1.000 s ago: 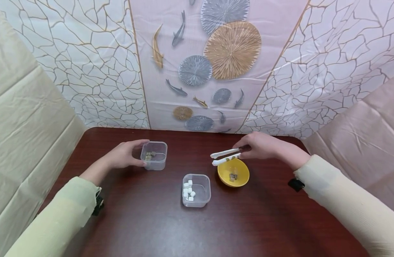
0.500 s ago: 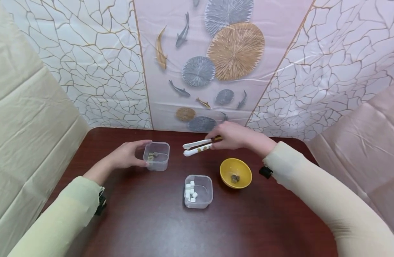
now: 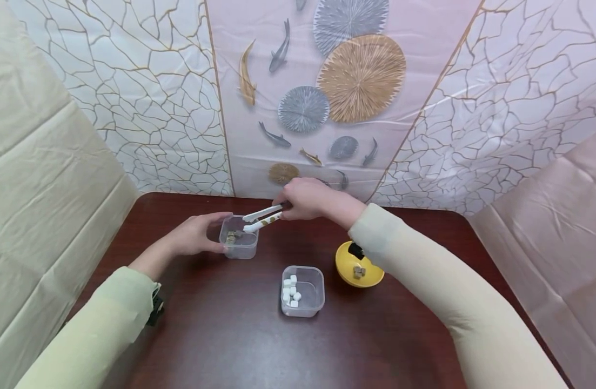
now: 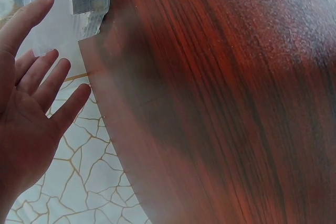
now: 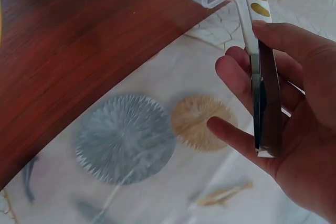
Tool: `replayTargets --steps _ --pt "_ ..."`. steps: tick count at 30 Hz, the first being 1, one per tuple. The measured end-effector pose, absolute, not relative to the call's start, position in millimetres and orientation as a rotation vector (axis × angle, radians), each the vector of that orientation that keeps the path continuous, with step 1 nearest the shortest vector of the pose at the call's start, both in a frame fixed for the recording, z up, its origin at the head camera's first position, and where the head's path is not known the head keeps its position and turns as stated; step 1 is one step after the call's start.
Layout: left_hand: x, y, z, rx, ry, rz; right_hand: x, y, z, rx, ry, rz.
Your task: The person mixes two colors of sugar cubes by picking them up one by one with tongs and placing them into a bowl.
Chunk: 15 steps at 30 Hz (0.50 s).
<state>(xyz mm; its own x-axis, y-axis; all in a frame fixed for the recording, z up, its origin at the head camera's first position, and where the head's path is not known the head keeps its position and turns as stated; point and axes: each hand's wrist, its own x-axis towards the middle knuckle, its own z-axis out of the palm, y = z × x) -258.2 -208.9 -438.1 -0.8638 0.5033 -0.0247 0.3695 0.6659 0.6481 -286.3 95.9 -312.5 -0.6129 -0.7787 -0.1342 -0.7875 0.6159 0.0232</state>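
Left grip (image 3: 193, 235): thumb and fingers set about the left clear container (image 3: 241, 252), by which it was held upright on the tabletop (image 3: 229, 335); brown cubes (image 3: 232, 236) contained. White tongs (image 3: 268, 220): carried leftward from above the yellow bowl (image 3: 343, 267) to the left container's right rim, tips parted; cubes thereby judged nearly reachable. Right grip (image 3: 302, 199): tongs clasped, forearm extended leftward. Middle clear container (image 3: 302, 312): white cubes (image 3: 292, 291) lodged at left. Yellow bowl: further brown pieces (image 3: 359, 272) held.
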Motion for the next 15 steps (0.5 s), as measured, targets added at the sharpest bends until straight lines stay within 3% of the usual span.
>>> replayTargets --steps 15 --pt "-259.3 -209.4 -440.8 0.706 2.688 0.981 -280.5 48.0 -334.8 -1.238 2.752 0.425"
